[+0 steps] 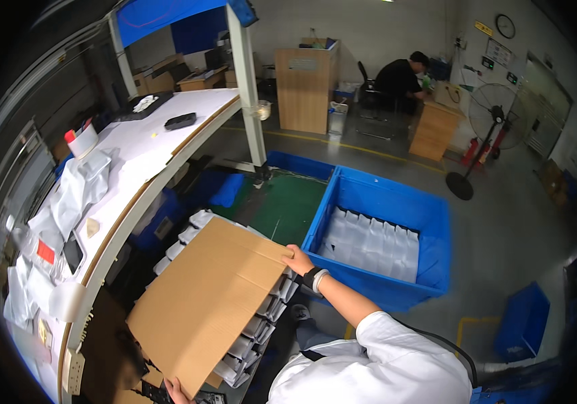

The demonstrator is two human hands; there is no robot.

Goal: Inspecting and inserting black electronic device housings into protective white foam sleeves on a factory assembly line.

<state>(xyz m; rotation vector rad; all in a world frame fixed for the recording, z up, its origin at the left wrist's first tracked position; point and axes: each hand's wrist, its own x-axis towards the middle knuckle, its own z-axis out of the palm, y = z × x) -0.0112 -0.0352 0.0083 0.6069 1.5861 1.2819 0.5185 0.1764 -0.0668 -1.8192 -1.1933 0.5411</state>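
A flat brown cardboard sheet (pixel 204 296) is held tilted between my two hands. My right hand (pixel 296 260) grips its far right corner, with the thumb on top. My left hand (pixel 178 390) is closed on the near edge at the bottom of the view, and most of that hand is hidden. Beneath the sheet lie stacked layers of white-wrapped items (pixel 240 347), which stick out along its sides. To the right stands a large blue bin (pixel 386 286) with a row of white-wrapped pieces (pixel 369 241) inside.
A long workbench (pixel 141 141) on the left bears plastic bags, a cup of pens and a black tray. A white post (pixel 242 87) rises at its far end. Farther off are a seated person (pixel 399 77), a wooden cabinet (pixel 305 87) and a standing fan (pixel 497 114). Another blue crate (pixel 523 322) sits at right.
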